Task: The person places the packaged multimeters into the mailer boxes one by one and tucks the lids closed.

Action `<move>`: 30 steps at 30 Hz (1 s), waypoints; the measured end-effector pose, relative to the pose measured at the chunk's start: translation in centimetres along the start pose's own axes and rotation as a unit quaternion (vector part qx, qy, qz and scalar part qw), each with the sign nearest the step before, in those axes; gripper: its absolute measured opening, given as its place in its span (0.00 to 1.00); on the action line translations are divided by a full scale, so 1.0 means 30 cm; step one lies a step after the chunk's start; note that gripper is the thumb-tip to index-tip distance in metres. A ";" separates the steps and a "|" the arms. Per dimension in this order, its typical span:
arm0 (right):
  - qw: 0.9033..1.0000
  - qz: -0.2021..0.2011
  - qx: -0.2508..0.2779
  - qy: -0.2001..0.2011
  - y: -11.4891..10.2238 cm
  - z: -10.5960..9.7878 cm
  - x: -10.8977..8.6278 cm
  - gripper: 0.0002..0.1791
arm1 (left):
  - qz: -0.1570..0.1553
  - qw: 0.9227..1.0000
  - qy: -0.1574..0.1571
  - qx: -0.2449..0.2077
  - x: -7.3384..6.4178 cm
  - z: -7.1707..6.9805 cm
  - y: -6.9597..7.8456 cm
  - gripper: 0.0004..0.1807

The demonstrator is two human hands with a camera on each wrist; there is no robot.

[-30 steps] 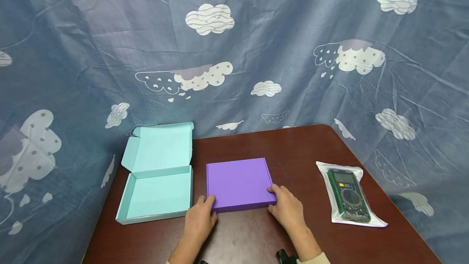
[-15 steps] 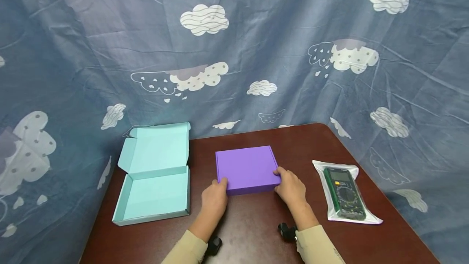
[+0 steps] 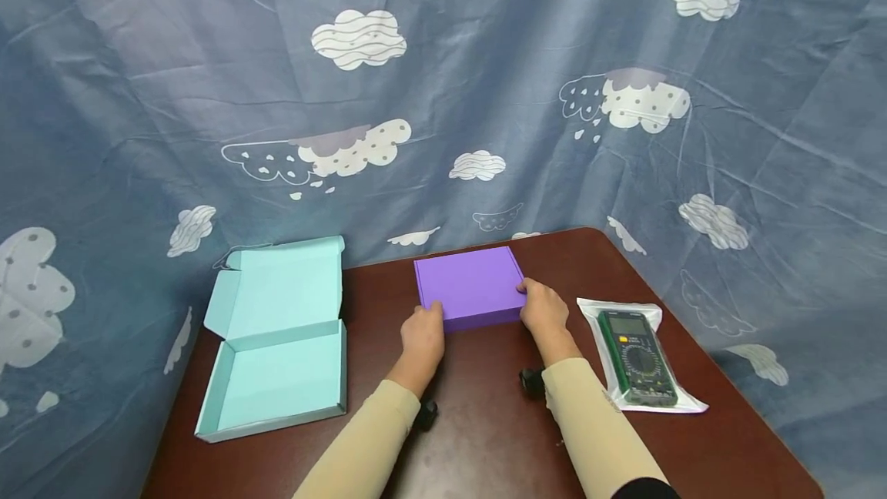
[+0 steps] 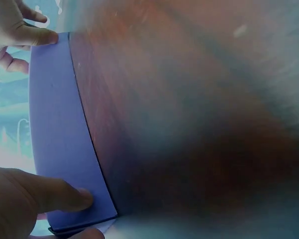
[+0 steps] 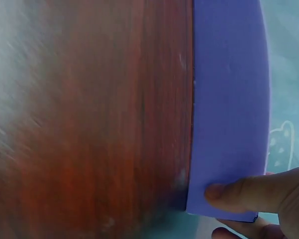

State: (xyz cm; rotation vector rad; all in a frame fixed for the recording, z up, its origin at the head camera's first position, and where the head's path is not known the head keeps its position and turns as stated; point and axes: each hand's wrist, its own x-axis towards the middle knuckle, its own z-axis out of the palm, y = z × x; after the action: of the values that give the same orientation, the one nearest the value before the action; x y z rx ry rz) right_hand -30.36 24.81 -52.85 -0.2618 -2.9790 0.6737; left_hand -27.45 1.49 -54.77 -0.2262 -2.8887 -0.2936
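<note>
A closed purple cardboard box (image 3: 471, 283) lies on the table's far part, in the middle of the head view. My left hand (image 3: 423, 337) grips its near left corner; in the left wrist view the thumb lies on the box's front side and a fingertip shows at the end. At the near right corner my right hand (image 3: 543, 310) holds the box, its thumb pressed on the front side in the right wrist view. Parts of the other fingers are hidden behind the box.
Left of the purple box stands an open light-blue cardboard box (image 3: 280, 376), lid raised. A green multimeter (image 3: 637, 356) in a clear and white pouch lies at the right. The brown table (image 3: 478, 422) meets a blue cloud-patterned curtain (image 3: 443, 83) behind.
Both hands have pushed the purple box away across the table, towards the curtain and a little right relative to the light-blue box. The head view has shifted slightly.
</note>
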 end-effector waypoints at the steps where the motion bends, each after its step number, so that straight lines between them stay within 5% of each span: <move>1: 1.000 0.002 -0.004 -0.002 0.000 0.000 0.011 0.25 | -0.002 1.000 -0.006 0.001 0.009 0.005 0.004 0.10; 9: 0.997 -0.011 -0.071 -0.028 0.012 -0.002 0.080 0.20 | -0.001 0.999 -0.037 -0.006 0.063 0.046 0.042 0.06; 15: 0.991 -0.012 -0.095 -0.093 -0.001 -0.049 0.094 0.22 | 0.003 0.999 -0.042 -0.005 0.068 0.051 0.047 0.07; 23: 0.982 -0.040 -0.120 -0.142 0.046 -0.132 0.084 0.43 | 0.001 0.999 -0.041 -0.004 0.096 0.019 0.041 0.06; 30: 0.974 0.091 -0.126 -0.162 0.169 -0.273 0.009 0.60 | -0.015 0.998 -0.068 0.005 0.095 -0.015 0.042 0.23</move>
State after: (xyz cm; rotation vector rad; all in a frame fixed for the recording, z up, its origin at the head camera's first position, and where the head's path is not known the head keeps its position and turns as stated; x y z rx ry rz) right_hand -28.97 32.82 -47.66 -0.4905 -3.3891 0.3806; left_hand -29.89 2.97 -53.42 -0.2089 -3.0306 -0.2793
